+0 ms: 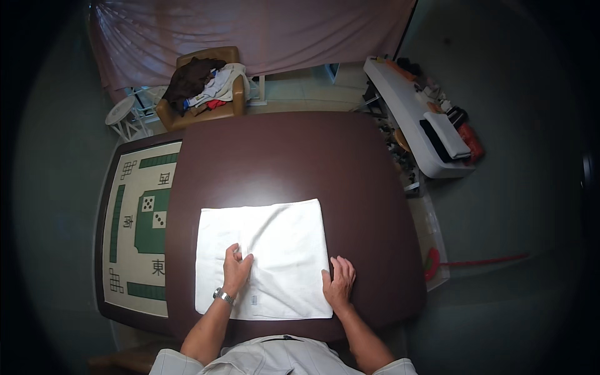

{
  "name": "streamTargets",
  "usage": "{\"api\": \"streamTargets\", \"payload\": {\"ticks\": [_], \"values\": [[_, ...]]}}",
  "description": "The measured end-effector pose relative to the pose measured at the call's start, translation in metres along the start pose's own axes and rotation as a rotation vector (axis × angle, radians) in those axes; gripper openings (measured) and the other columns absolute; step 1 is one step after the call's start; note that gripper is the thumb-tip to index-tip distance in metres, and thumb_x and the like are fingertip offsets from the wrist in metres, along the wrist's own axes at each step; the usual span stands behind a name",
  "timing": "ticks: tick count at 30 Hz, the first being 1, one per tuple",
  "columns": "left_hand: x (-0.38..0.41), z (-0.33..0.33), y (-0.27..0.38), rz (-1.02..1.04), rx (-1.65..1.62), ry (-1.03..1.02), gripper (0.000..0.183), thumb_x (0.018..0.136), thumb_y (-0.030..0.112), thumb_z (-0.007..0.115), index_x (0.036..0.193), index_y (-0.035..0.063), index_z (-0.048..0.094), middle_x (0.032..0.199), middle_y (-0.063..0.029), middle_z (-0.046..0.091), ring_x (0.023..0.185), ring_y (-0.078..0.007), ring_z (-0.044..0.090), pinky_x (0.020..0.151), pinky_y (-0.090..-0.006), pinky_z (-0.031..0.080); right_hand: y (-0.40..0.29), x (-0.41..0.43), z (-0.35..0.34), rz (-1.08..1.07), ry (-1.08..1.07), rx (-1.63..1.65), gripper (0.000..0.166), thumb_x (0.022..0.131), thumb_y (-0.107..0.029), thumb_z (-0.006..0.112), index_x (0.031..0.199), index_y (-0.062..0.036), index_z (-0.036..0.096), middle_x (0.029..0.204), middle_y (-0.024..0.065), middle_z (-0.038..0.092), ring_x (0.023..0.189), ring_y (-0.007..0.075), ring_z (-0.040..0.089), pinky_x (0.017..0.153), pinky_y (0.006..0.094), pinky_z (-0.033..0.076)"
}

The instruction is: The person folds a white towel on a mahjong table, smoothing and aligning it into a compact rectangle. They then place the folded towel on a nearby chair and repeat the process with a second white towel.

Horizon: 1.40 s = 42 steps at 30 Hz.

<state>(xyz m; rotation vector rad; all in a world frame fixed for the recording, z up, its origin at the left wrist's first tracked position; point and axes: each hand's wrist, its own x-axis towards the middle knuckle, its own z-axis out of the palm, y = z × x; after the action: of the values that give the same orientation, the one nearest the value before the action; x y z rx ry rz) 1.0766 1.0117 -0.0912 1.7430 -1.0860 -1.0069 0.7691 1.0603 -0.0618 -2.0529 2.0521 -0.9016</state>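
A white cloth (286, 243) lies spread out on the dark brown tabletop (290, 159). It is roughly square, with a diagonal crease near its top and a small tag (254, 300) close to its bottom edge. Over the left half of the cloth is my left hand (236, 269), thumb and fingers apart and nothing held between them. A metal-band watch (224, 296) circles that wrist. At the cloth's right edge, my right hand (341, 283) rests with its thumb by the hem and its fingers over the bare brown surface.
Left of the brown top shows a mahjong-patterned surface (126, 243). Beyond the table, a tan armchair (204, 112) holds piled clothes (197, 84) before a pink curtain (290, 37). A white side table (398, 98) at right carries folded cloths (445, 136) and other items. A white stool (121, 111) stands far left.
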Motion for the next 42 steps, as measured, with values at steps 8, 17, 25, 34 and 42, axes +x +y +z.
{"api": "streamTargets", "payload": {"ticks": [8,17,25,34,42], "values": [[-0.046,-0.012,-0.009,0.027,0.024,-0.064,0.073,0.082,0.016,0.079,0.139,-0.0085,0.041,0.088,-0.0098,0.069,0.073,-0.0156,0.064,0.068,-0.0302,0.053,0.01,0.115,0.048,0.108,-0.004,0.331,0.049,0.088,-0.018,0.071,0.13,0.0013,0.054,0.103,0.0195,0.069,0.095,0.0375,0.066,0.084,0.0471,0.052],[-0.07,-0.018,0.002,-0.007,0.149,-0.121,0.067,0.083,0.014,0.074,0.14,-0.0042,0.043,0.083,-0.0091,0.068,0.071,-0.0171,0.064,0.066,-0.0334,0.053,0.007,0.196,0.091,0.272,-0.093,0.253,0.05,0.086,-0.02,0.07,0.13,-0.0005,0.056,0.094,0.018,0.07,0.093,0.0376,0.067,0.086,0.046,0.052],[-0.079,-0.024,0.001,0.1,0.327,-0.068,0.061,0.085,0.014,0.073,0.138,0.0001,0.047,0.085,-0.0155,0.065,0.075,-0.0321,0.065,0.069,-0.0423,0.053,0.018,0.2,0.106,0.312,-0.026,0.259,0.044,0.086,-0.019,0.068,0.126,-0.0022,0.06,0.091,0.0156,0.069,0.092,0.0333,0.067,0.086,0.0434,0.052],[-0.011,-0.013,0.046,0.495,0.503,0.068,0.046,0.089,0.013,0.069,0.129,-0.004,0.054,0.106,-0.0252,0.063,0.098,-0.0391,0.062,0.087,-0.0456,0.049,0.016,0.199,0.096,0.272,-0.06,0.218,0.05,0.087,-0.022,0.068,0.13,-0.0017,0.056,0.091,0.0156,0.07,0.092,0.0338,0.068,0.086,0.0438,0.052],[0.107,0.01,0.059,0.132,0.48,0.048,0.049,0.083,0.017,0.07,0.126,-0.0034,0.056,0.091,-0.0203,0.071,0.089,-0.0368,0.07,0.082,-0.0448,0.055,0.011,0.177,0.074,0.278,-0.128,0.291,0.057,0.084,-0.025,0.073,0.132,-0.0007,0.055,0.094,0.0134,0.072,0.09,0.0309,0.069,0.085,0.0417,0.053]]}}
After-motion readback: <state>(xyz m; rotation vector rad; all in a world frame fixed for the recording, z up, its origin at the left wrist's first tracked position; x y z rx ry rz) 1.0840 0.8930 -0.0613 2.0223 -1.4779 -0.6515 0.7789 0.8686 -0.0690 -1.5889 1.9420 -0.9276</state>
